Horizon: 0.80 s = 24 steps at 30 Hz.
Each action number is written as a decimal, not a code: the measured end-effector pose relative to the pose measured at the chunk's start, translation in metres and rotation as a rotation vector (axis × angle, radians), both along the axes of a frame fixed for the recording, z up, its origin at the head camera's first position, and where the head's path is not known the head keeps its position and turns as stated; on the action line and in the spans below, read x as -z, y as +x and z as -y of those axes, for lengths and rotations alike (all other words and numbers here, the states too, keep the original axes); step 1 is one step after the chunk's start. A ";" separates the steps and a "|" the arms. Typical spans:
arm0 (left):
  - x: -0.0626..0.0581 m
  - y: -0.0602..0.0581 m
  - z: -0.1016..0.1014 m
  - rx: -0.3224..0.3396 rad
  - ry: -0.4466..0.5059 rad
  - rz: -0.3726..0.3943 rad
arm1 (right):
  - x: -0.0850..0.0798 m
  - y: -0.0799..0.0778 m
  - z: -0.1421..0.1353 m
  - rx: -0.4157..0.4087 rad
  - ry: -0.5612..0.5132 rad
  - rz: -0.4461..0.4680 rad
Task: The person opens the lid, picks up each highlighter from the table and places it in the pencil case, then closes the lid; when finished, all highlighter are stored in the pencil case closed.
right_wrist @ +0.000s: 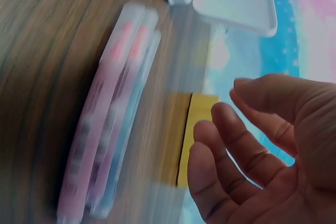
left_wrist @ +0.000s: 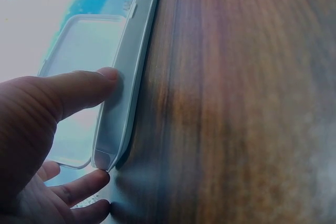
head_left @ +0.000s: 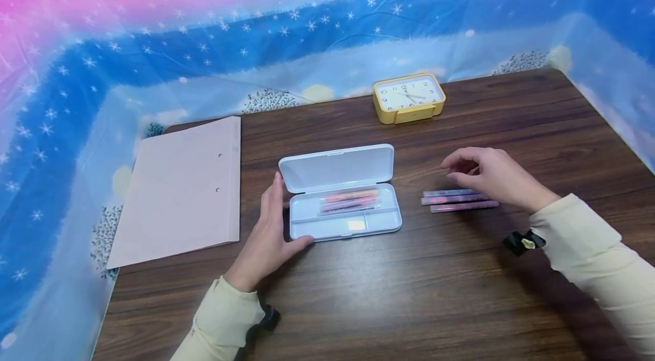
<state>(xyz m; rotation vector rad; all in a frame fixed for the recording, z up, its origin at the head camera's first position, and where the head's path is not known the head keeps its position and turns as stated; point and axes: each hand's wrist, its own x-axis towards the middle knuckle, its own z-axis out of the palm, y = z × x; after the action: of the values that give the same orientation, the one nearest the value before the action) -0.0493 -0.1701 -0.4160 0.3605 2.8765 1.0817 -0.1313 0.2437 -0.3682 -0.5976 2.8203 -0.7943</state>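
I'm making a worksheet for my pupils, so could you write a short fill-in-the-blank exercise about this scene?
1. The left hand touches the pencil case, whose lid is not closed but ____.
2. Near the right hand, exactly ____ pens lie on the table outside the case.
3. The clock has a frame coloured ____.

Missing words: open; three; yellow.

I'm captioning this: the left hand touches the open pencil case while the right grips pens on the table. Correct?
Not quite: the right hand holds nothing. The right wrist view shows it apart from the loose pens. The left hand does touch the open pencil case.
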 end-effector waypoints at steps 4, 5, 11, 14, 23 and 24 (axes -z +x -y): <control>0.000 0.000 0.000 -0.002 0.000 0.002 | 0.002 -0.001 -0.014 0.013 0.004 0.015; 0.000 0.000 0.000 -0.002 -0.002 0.002 | 0.003 -0.001 -0.017 0.017 0.007 0.020; 0.000 -0.001 -0.001 -0.006 -0.002 0.006 | 0.014 -0.003 -0.033 0.031 0.031 0.037; 0.000 -0.001 -0.001 -0.009 -0.003 0.007 | 0.020 -0.004 -0.037 0.035 0.041 0.045; 0.000 -0.001 -0.001 -0.005 -0.003 0.006 | 0.033 -0.006 -0.041 -0.009 0.057 0.060; 0.000 -0.001 -0.001 -0.004 -0.002 0.007 | 0.034 -0.006 -0.041 -0.013 0.060 0.067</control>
<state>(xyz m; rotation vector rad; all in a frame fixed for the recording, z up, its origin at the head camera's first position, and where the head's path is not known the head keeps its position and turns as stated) -0.0503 -0.1689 -0.4161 0.3511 2.8737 1.0777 -0.1375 0.2843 -0.4022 -0.5687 2.7653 -0.7103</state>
